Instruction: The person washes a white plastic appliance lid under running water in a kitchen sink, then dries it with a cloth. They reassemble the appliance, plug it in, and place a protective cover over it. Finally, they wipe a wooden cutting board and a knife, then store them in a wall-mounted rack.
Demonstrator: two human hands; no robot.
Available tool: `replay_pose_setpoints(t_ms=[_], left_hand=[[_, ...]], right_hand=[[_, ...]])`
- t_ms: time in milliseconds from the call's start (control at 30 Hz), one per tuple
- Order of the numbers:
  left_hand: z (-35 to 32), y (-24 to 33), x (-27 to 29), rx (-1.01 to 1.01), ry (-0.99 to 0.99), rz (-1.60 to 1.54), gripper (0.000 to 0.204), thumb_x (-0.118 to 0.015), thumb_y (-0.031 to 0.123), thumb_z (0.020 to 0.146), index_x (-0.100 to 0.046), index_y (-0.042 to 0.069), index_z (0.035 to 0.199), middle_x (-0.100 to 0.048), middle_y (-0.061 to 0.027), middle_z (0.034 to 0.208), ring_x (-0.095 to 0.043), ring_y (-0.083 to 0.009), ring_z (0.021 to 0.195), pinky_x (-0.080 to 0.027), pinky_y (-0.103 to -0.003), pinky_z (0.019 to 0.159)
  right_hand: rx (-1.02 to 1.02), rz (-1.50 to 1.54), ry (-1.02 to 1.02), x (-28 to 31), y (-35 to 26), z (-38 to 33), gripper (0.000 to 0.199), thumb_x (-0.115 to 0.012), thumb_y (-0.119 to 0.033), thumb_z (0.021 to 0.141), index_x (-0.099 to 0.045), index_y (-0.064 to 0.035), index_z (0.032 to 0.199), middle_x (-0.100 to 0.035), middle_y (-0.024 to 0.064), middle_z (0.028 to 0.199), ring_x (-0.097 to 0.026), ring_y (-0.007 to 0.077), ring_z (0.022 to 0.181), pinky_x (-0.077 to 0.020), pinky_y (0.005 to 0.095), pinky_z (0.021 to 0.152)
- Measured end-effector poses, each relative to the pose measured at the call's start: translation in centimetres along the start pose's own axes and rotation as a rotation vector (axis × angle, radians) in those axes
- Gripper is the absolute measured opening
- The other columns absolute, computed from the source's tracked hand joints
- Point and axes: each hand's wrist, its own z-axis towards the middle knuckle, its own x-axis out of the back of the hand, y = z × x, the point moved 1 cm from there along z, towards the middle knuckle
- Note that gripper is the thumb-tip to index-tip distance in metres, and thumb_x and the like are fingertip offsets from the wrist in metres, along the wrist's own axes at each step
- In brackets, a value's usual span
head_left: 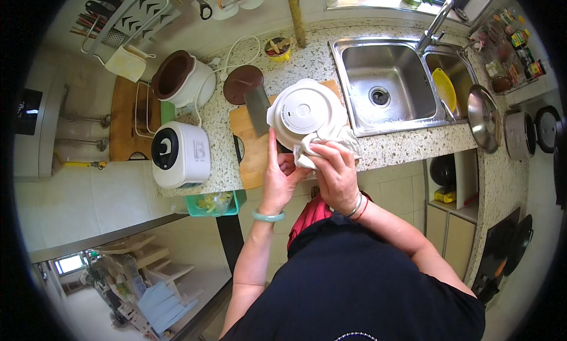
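Note:
A round white pot (303, 107) with side lugs is tipped over the wooden cutting board (254, 163), its ringed base seemingly facing up at me. My left hand (279, 178) grips its near left edge, the index finger straight along the side and the other fingers curled below. In my right hand (335, 175) is a bunched whitish cloth (331, 143), pressed against the pot's near right side. A cleaver's broad grey blade (257, 109) lies left of the pot, its handle hidden. Behind the blade rests a round brown lid (243, 84).
To the left stand a white appliance with a black-topped lid (182, 155) and a white pot with brown interior (183, 78). A small yellow bowl (277, 49) sits behind. The double sink (384, 81) is on the right, a yellow colander (443, 90) in its smaller basin.

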Motion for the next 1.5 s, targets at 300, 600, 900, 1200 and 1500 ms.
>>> replay_pose_setpoints(t_ms=[300,600,900,1200,1500], left_hand=[[0.5,4.1,-0.1,-0.072,0.034,0.746,0.129,-0.092,0.032,0.059,-0.009,0.006,0.155,-0.038,-0.0208,0.141,-0.039,-0.0347,0.134,-0.040,-0.040,0.107],[1.2,1.4,0.1,-0.324,0.014,0.572,0.136,-0.093,0.031,0.056,-0.003,0.004,0.154,-0.004,-0.0250,0.159,-0.013,-0.0376,0.148,-0.024,-0.042,0.118],[1.4,-0.1,0.5,-0.426,0.002,0.483,0.118,-0.082,0.020,0.072,0.001,0.006,0.155,-0.009,-0.0222,0.160,-0.018,-0.0330,0.147,-0.024,-0.040,0.117],[0.1,2.7,0.6,-0.360,-0.104,0.661,0.120,-0.085,0.037,0.070,-0.006,0.015,0.157,-0.001,-0.0212,0.161,-0.008,-0.0337,0.149,-0.018,-0.045,0.119],[4.5,5.8,-1.7,-0.414,0.052,1.060,0.085,-0.061,0.063,0.084,-0.033,0.021,0.152,-0.014,-0.0282,0.157,-0.020,-0.0472,0.143,-0.026,-0.052,0.112]], right_hand=[[-0.036,-0.111,-0.119,1.7,2.1,7.7,0.054,-0.066,-0.036,0.086,-0.055,-0.0102,0.132,-0.046,0.0123,0.144,-0.038,0.0325,0.136,-0.0301,0.0460,0.109],[0.146,-0.160,-0.155,-0.4,2.5,5.5,0.044,-0.070,-0.028,0.083,-0.062,-0.0160,0.125,-0.054,0.0032,0.139,-0.043,0.0248,0.136,-0.0268,0.0454,0.114],[0.125,0.172,-0.254,-0.3,-0.7,-0.1,0.038,-0.069,-0.014,0.078,-0.062,-0.0083,0.116,-0.060,0.0056,0.129,-0.051,0.0247,0.126,-0.0308,0.0434,0.110],[-0.279,0.312,-0.086,3.1,3.7,-5.2,0.022,-0.062,-0.008,0.090,-0.065,0.0017,0.109,-0.065,0.0140,0.112,-0.059,0.0308,0.110,-0.0445,0.0402,0.097],[-0.117,-0.015,0.045,1.4,3.3,0.6,0.044,-0.054,0.001,0.084,-0.053,0.0033,0.129,-0.048,0.0191,0.139,-0.041,0.0395,0.132,-0.0333,0.0459,0.111]])
